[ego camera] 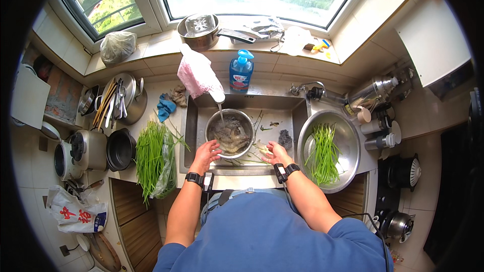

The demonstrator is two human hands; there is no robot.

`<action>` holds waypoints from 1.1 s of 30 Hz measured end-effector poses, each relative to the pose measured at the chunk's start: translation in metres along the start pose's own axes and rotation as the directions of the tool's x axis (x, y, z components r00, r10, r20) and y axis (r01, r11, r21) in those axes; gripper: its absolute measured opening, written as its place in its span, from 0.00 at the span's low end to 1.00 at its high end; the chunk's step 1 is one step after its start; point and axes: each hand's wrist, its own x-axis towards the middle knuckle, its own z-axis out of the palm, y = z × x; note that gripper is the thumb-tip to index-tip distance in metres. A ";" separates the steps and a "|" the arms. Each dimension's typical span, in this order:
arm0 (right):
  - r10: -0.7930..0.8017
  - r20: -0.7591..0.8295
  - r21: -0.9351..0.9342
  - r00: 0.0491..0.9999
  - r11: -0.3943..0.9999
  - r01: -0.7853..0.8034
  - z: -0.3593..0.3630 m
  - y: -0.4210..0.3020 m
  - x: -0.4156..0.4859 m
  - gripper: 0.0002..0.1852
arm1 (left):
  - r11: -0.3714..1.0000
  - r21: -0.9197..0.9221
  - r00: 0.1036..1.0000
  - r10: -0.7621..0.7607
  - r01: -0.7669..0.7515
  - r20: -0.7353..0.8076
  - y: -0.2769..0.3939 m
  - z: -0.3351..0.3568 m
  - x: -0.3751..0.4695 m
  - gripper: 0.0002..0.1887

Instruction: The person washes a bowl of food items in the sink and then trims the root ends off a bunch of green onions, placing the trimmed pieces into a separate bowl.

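My left hand [207, 153] is held at the front left rim of a round metal bowl [207, 130], its fingers apart and holding nothing; whether it touches the rim I cannot tell. Over the sink's front right part hovers my right hand [278, 153], also empty, beside a pale object [262, 146] too small to identify. The bowl stands in the stainless steel sink [281, 107]. A stream of water [221, 115] runs into it from a tap wrapped in a pink and white cloth [196, 73]. Murky water and brownish contents fill the bowl.
Right of the sink, a large metal basin [349, 151] holds long green stalks [325, 155]. More stalks [149, 158] lie in a plastic bag on the left counter. A dark scouring pad [285, 138] and green scraps lie in the sink. Behind it stands a blue pump bottle [241, 73].
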 end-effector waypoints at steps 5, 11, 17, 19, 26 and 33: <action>0.003 -0.018 -0.004 1.000 1.000 -0.003 0.003 0.004 0.006 0.17 | 1.000 -0.003 1.000 -0.005 0.005 -0.007 0.001 -0.001 -0.003 0.22; 0.026 -0.033 0.005 0.999 1.000 -0.026 0.008 0.005 0.009 0.15 | 1.000 -0.014 1.000 0.008 -0.008 -0.009 0.001 -0.004 -0.004 0.22; -0.006 -0.027 0.027 1.000 1.000 0.007 0.008 0.006 0.009 0.21 | 1.000 -0.008 1.000 -0.006 0.006 -0.016 0.001 -0.002 0.000 0.21; 0.033 0.033 0.062 0.999 0.997 -0.035 0.004 0.005 0.008 0.16 | 1.000 -0.007 1.000 -0.009 0.009 -0.015 0.002 -0.001 0.002 0.21; 0.069 0.100 0.050 0.993 0.996 -0.075 -0.001 0.000 0.008 0.16 | 1.000 -0.008 1.000 -0.009 0.009 0.002 0.001 0.004 0.006 0.21; 0.060 0.052 0.076 0.997 0.995 -0.064 -0.005 0.001 0.012 0.17 | 1.000 0.016 1.000 -0.014 0.014 0.001 0.000 0.003 0.014 0.20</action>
